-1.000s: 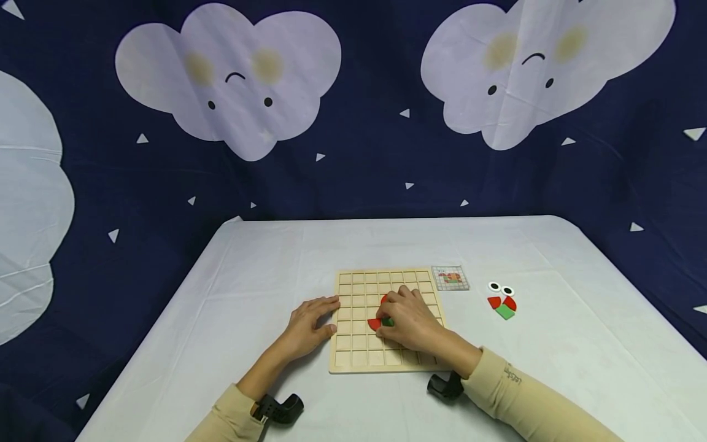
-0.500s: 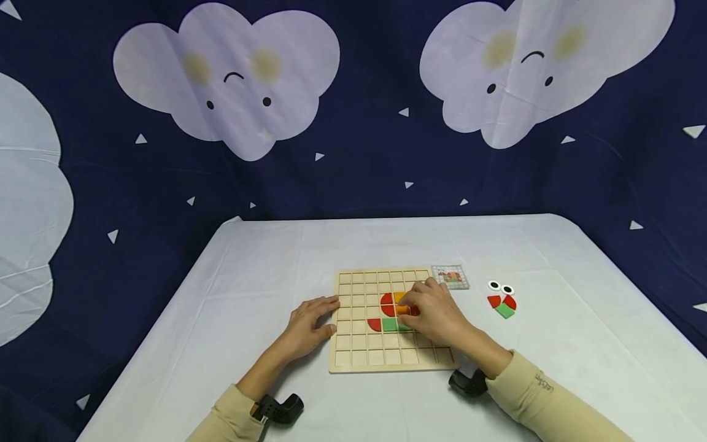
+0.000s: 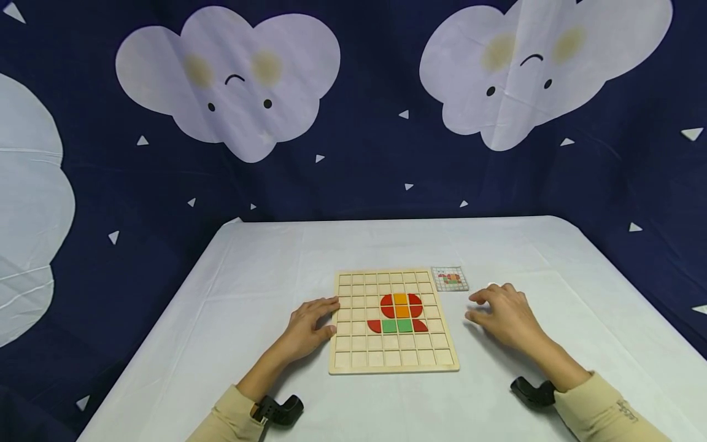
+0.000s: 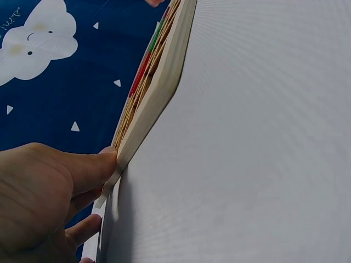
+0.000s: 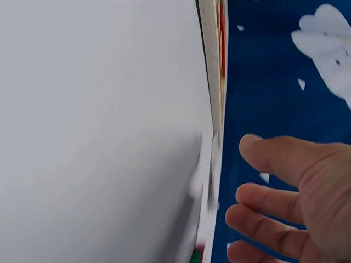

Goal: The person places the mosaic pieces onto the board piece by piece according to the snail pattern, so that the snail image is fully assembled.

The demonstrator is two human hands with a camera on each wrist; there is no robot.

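Note:
In the head view, my left hand [image 3: 305,328] rests at the left edge of a wooden grid board [image 3: 353,362], its thumb and fingertips touching the rim. The left wrist view shows that thumb [image 4: 96,169] against the board's side. Set in the grid are red quarter-circle pieces [image 3: 416,310] flanking orange squares [image 3: 400,311]. Below them, green squares [image 3: 389,326] lie between two red pieces. My right hand [image 3: 508,316] hovers right of the board, fingers loosely bent and holding nothing. It covers the loose pieces there; a green-and-red bit [image 5: 196,255] shows in the right wrist view.
A small picture card [image 3: 450,279] with a gridded pattern lies at the board's upper right corner. White cloth covers the table [image 3: 265,258], and a dark blue cloud-print curtain [image 3: 364,147] hangs behind. Black wrist cameras [image 3: 533,391] sit low over the table.
My right hand has left the board and moved right, over the loose pieces. The pattern on the board is uncovered, with red pieces showing at its right side. The left hand stays put.

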